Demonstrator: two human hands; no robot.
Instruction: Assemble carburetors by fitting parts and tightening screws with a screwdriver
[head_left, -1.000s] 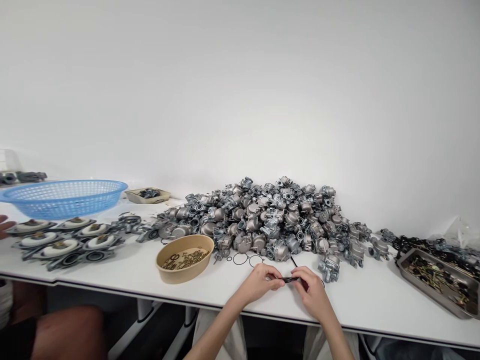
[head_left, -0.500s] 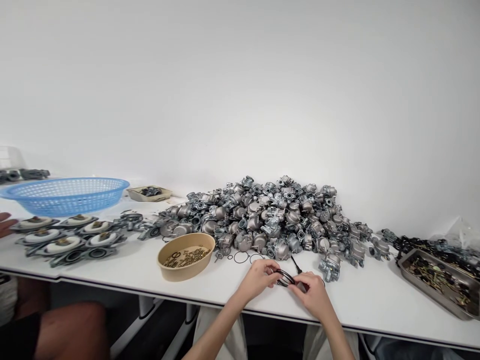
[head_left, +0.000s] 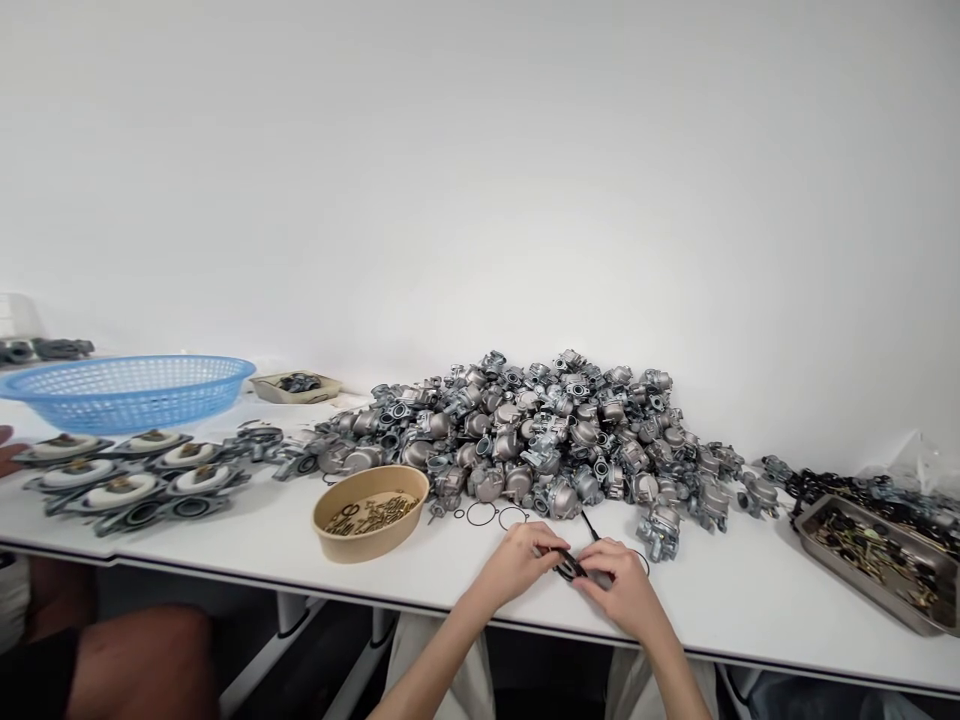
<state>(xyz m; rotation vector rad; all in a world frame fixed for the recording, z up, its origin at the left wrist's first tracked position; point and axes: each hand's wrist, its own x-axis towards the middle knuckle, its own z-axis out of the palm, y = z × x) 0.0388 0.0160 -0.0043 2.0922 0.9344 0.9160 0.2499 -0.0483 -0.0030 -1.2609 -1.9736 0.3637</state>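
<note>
A small coil of black cord [head_left: 568, 567] is held between my two hands, just above the white table. My left hand [head_left: 517, 562] is closed, its thumb and fingertips pinching the coil's left side. From the right, my right hand [head_left: 621, 580] pinches the same coil with bent fingers. A thin black piece [head_left: 591, 526] sticks out beyond my right fingers toward the pile; whether it belongs to the cord I cannot tell. A thin dark loop shows by my right knuckles. Black rubber rings [head_left: 481, 514] lie flat in front of the pile.
A large heap of metal carburetors [head_left: 525, 430] fills the middle back. An oval tan bowl [head_left: 371, 545] of small brass parts stands left of my hands. Farther left are white-topped parts [head_left: 124, 490], a blue basket [head_left: 135, 395] and another person's hand [head_left: 7, 450]. A metal tray [head_left: 862, 590] sits right.
The coil has been squeezed from an open loop into a narrower, more tilted bundle. My hands have moved slightly closer together around it.
</note>
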